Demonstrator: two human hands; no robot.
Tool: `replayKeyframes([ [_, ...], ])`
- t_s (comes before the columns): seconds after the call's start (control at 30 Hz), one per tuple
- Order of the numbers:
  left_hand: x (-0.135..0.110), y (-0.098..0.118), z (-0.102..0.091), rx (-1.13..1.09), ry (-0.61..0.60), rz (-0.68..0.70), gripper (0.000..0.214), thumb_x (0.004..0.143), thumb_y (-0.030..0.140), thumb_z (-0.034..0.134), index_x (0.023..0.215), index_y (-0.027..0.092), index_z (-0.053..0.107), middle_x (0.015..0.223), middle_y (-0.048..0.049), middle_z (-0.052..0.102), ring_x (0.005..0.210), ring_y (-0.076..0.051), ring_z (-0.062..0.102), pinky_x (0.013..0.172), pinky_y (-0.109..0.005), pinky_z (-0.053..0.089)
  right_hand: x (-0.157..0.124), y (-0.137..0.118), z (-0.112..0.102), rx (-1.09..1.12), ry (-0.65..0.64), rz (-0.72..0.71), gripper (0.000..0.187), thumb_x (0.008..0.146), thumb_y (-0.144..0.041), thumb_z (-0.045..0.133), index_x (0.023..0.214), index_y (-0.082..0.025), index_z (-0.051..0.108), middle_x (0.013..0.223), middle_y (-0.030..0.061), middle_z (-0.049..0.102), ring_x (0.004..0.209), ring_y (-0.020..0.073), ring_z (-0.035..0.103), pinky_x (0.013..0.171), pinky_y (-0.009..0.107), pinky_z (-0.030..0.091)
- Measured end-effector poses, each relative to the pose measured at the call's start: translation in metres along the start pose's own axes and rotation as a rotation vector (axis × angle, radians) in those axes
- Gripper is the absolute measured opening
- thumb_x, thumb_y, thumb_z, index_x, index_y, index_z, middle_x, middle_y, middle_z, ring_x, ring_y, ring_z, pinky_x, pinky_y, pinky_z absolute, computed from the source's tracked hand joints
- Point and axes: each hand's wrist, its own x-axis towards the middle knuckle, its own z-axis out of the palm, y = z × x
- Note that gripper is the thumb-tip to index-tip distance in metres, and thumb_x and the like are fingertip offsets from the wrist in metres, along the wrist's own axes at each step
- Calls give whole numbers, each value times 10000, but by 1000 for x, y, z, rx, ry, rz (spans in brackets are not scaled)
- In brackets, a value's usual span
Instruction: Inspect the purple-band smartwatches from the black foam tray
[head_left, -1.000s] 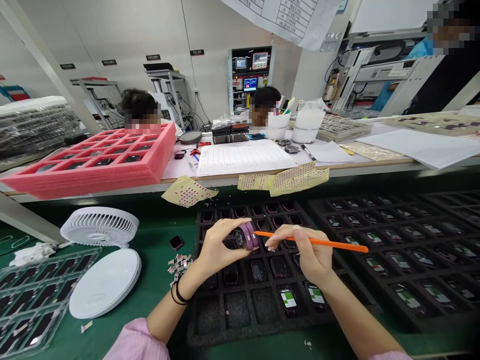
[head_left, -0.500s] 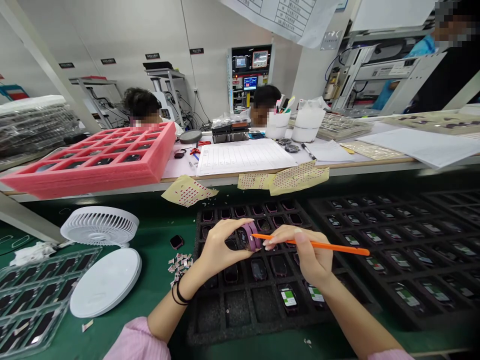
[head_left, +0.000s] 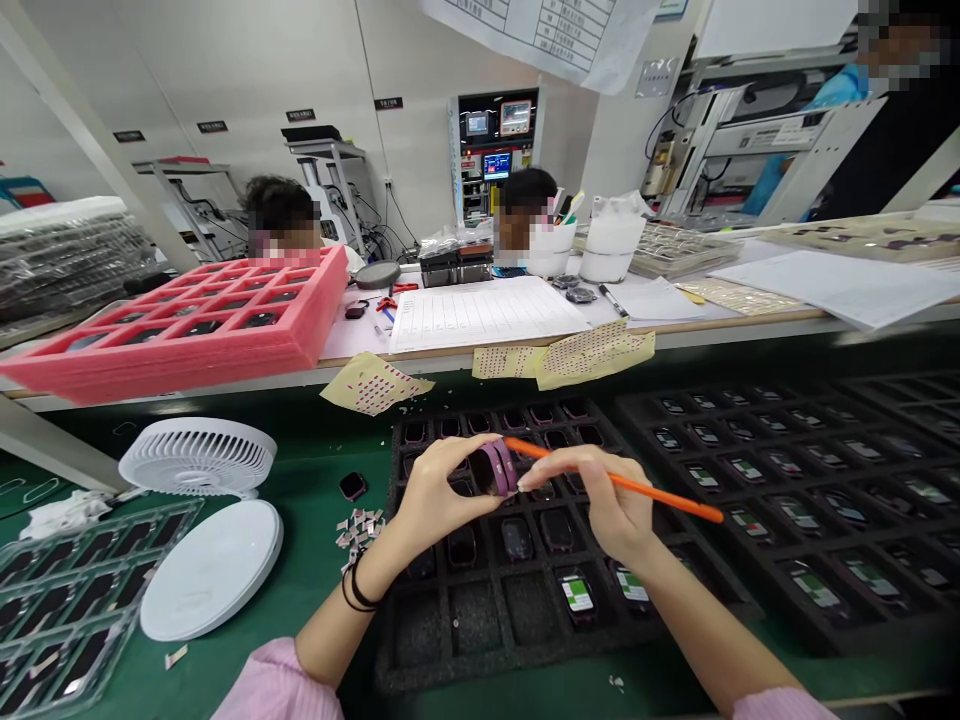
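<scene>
The left hand (head_left: pixel 442 490) grips a purple smartwatch (head_left: pixel 499 468) above a black foam tray (head_left: pixel 386 660), while the right hand (head_left: pixel 607 495) pinches an orange stick (head_left: pixel 622 481) just beside it.

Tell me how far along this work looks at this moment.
Done, it seems: the green-labelled watches in the right foam tray. In hand: the left hand grips a purple watch while the right hand holds an orange pick against it. Left, probably: the unlabelled dark watches in the middle foam tray; an exact count is hard to tell.
</scene>
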Motion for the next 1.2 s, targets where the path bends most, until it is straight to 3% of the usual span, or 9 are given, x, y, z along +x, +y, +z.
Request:
replayKeyframes([
  [0.1, 2, -1, 0, 9, 44, 18, 477, 677, 216, 767, 1130, 195, 619, 1115, -96, 685, 1003, -244, 634, 884, -392, 510, 4, 7, 6, 62, 88, 147, 254, 962, -356, 399, 820, -214, 555, 877, 71, 732, 812, 202, 698, 760, 387, 558],
  [0.2, 2, -5, 1, 67, 76, 46, 444, 686, 188, 747, 1112, 193, 624, 1192, -114, 644, 1085, -267, 591, 929, -435, 488, 8, 17, 19, 55, -1, 275, 293, 815, -386, 646, 716, -221, 425, 1050, 85, 680, 947, 212, 652, 824, 380, 525],
  [0.27, 1, -6, 2, 91, 71, 59, 436, 696, 154, 718, 1120, 189, 620, 1196, -114, 636, 1087, -263, 584, 926, -432, 493, 9, 24, 29, 51, -72, 344, 401, 708, -371, 747, 699, -224, 374, 937, 42, 652, 779, 165, 625, 696, 307, 518],
  [0.33, 0, -5, 4, 90, 72, 64, 446, 716, 153, 700, 1150, 191, 605, 1184, -110, 640, 1079, -253, 587, 922, -420, 499, 9, 28, 35, 74, -81, 410, 445, 677, -361, 764, 675, -224, 341, 703, -43, 533, 555, 92, 477, 534, 231, 430],
  [0.47, 0, -1, 4, 58, 105, 73, 496, 768, 251, 705, 1238, 213, 550, 1188, -110, 637, 1087, -244, 589, 923, -413, 501, 9, 26, 36, 223, -8, 494, 469, 693, -385, 736, 636, -222, 300, 580, -90, 299, 511, 73, 279, 480, 206, 306],
  [0.6, 0, -3, 5, 53, 136, 143, 469, 783, 331, 700, 1220, 233, 562, 1230, -119, 610, 1128, -251, 566, 937, -431, 485, 9, 20, 33, 272, 39, 526, 488, 667, -437, 753, 632, -222, 315, 581, -84, 289, 529, 83, 286, 498, 217, 336],
  [0.77, -2, -5, 9, 124, 174, 292, 311, 830, 238, 645, 1137, 248, 599, 1265, -110, 580, 1153, -238, 543, 943, -422, 474, 8, 21, 33, 272, 33, 510, 476, 677, -450, 741, 634, -223, 325, 589, -77, 304, 533, 88, 292, 489, 219, 332],
  [0.9, -2, -4, 9, 145, 160, 209, 516, 809, 245, 666, 1291, 215, 485, 1333, -146, 509, 1218, -255, 487, 986, -437, 442, 9, 20, 32, 248, 23, 475, 468, 685, -377, 744, 624, -218, 309, 579, -87, 300, 518, 75, 253, 485, 210, 281],
  [1.2, -1, -4, 6, 83, 139, 189, 387, 801, 238, 676, 1173, 230, 570, 1290, -122, 533, 1169, -246, 510, 927, -404, 481, 9, 17, 32, 191, 10, 445, 454, 685, -349, 743, 617, -221, 313, 555, -97, 277, 486, 69, 229, 459, 213, 233],
])
